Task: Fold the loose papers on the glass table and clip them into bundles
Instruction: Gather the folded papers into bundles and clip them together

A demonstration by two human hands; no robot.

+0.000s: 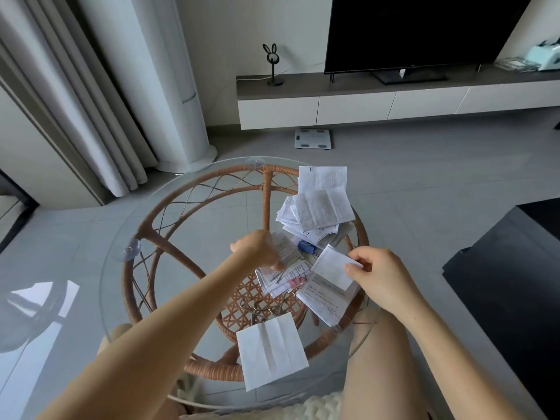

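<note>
A round glass counter (121, 225) sits on a woven rattan frame (157, 244), and the papers lie on its right half. The right hand (381, 277) grasps a folded white sheet (333, 269), thumb on top and fingers curled at the sheet's right edge, holding it just above a larger printed sheet (324, 301) that lies at the counter's right rim. The left hand (257, 250) reaches in over the middle of the counter, knuckles up and fingers bent down onto a small stack of printed papers (286, 253); whether it pinches a sheet or only presses on it I cannot tell. Between the two hands a blue clip (305, 247) lies beside the stack, and a pink clip (296, 281) rests on more printed slips just below the left hand's fingertips. Further back, near the far right edge, a loose pile of unfolded papers (321, 204) overlaps in several directions. Near the front edge, closest to the person, a folded white bundle (271, 348) lies flat, with metal clip loops (257, 307) touching its upper edge. On the floor beyond the counter stands a white bathroom scale (313, 138), and a dark television (418, 31) stands on a low cabinet (363, 109) against the wall.
</note>
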